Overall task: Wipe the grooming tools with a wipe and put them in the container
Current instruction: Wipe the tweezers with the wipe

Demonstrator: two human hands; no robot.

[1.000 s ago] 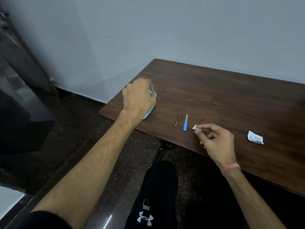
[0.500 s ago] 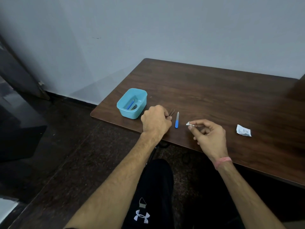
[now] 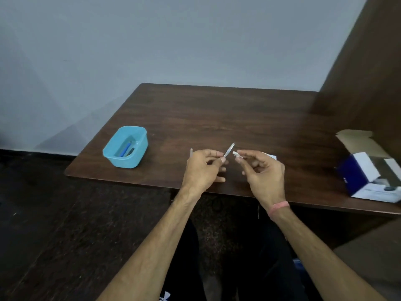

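A thin, pale, flat metal grooming tool (image 3: 229,150), slim as a nail file, slanted up and to the right out of the left hand (image 3: 202,169), pinched near its lower end between thumb and forefinger, the other fingers (image 3: 219,179) curled loosely beneath. Just beside its tip, without clearly touching it, sat a small crumpled white wipe (image 3: 236,154), pinched between thumb and forefinger of the right hand (image 3: 263,175), whose remaining fingers curled inward. A pink band (image 3: 278,207) circled the right wrist. Both hands hovered above the near edge of the dark brown wooden tabletop (image 3: 217,114). Well to the left stood a light blue rectangular plastic container (image 3: 125,147) with a blue-handled tool (image 3: 124,150) inside. An open white and blue cardboard box (image 3: 368,177) rested at the right edge
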